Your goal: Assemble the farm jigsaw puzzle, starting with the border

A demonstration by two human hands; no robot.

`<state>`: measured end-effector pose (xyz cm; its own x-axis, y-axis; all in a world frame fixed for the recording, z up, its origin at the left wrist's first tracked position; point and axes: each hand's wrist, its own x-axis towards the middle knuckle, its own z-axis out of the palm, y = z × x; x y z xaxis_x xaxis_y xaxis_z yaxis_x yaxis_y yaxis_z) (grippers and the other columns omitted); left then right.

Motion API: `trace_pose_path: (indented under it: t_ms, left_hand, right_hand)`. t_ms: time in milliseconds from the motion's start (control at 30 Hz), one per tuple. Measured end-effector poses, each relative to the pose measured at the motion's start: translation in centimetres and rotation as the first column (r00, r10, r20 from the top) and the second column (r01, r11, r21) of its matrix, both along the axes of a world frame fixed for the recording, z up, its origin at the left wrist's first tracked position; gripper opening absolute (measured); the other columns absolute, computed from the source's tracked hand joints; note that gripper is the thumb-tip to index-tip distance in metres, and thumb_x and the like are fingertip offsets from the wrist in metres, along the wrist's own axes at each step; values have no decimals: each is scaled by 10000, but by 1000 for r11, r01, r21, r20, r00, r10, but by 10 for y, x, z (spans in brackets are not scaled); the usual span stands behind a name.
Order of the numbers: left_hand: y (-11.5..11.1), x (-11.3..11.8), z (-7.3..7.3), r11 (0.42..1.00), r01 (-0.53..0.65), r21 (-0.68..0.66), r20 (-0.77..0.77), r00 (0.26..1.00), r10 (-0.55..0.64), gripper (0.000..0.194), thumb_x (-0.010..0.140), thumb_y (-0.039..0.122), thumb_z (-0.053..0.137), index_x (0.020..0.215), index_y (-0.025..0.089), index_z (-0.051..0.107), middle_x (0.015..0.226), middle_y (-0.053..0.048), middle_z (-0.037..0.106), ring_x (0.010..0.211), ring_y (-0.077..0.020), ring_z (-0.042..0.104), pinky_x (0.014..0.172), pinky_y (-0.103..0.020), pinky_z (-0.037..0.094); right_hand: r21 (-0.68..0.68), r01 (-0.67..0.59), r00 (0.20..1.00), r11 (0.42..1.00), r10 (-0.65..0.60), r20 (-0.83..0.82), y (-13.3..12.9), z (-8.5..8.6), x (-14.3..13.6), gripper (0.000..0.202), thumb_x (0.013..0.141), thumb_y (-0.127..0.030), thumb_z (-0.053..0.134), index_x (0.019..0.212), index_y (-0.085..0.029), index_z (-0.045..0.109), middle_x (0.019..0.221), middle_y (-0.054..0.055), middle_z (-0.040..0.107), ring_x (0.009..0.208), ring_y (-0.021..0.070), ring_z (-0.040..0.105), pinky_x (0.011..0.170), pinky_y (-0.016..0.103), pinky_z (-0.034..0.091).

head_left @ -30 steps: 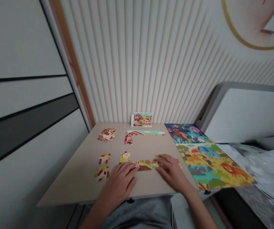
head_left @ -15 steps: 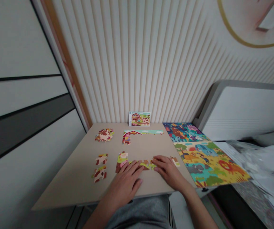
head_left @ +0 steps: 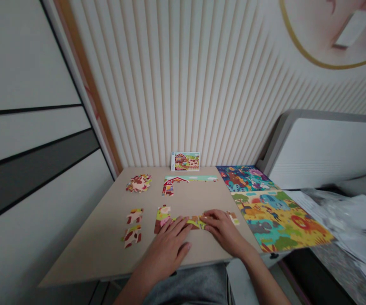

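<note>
A strip of joined jigsaw pieces (head_left: pixel 193 221) with green, yellow and brown patches lies flat near the table's front. My left hand (head_left: pixel 170 245) rests on its left part, fingers stretched out flat and covering some of it. At the strip's right end, my right hand (head_left: pixel 222 228) has bent fingers and thumb around a puzzle piece (head_left: pixel 202 223), which is mostly hidden. To the right of that hand lies another puzzle piece (head_left: pixel 233 217), partly covered. A taller pig section (head_left: pixel 163 212) stands up from the strip's left end.
Beyond my hands lies a joined barn-and-sky row (head_left: pixel 192 179). A picture card (head_left: pixel 185 162) leans on the wall. At the left are a piece pile (head_left: pixel 138 183) and two cow sections (head_left: pixel 135 216). Finished animal puzzles (head_left: pixel 278 218) cover the table's right side.
My right hand has moved slightly left with the puzzle piece, and the gap to the strip looks narrower. My left hand stays on the strip. The view has shifted slightly.
</note>
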<state>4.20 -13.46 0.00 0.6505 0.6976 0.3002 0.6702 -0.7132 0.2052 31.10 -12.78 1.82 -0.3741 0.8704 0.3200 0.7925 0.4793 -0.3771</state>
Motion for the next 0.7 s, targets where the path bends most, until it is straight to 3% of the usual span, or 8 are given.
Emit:
trace_pose_path:
  t_ms: [533,700]
  left_hand:
    - [1,0,-2,999,9,38,3,1000,-9,551,1004,346,478,1535,328,336,1581,-35,404,1456,-235,364,1191,-505,315]
    - [0,2,-1,993,-9,118,-3,1000,9,563,1002,363,478,1542,311,326,1586,-34,394,1456,-239,358,1190,-489,319]
  right_hand:
    - [32,-28,994,999,24,107,-1,11,-12,263,961,-254,601,1166,-360,727,1220,47,633,1137,222,567,985,403,407]
    - [110,15,996,994,-24,82,-14,8,-13,330,978,-250,552,1281,-336,653,1296,68,614,1222,237,541,1070,447,393]
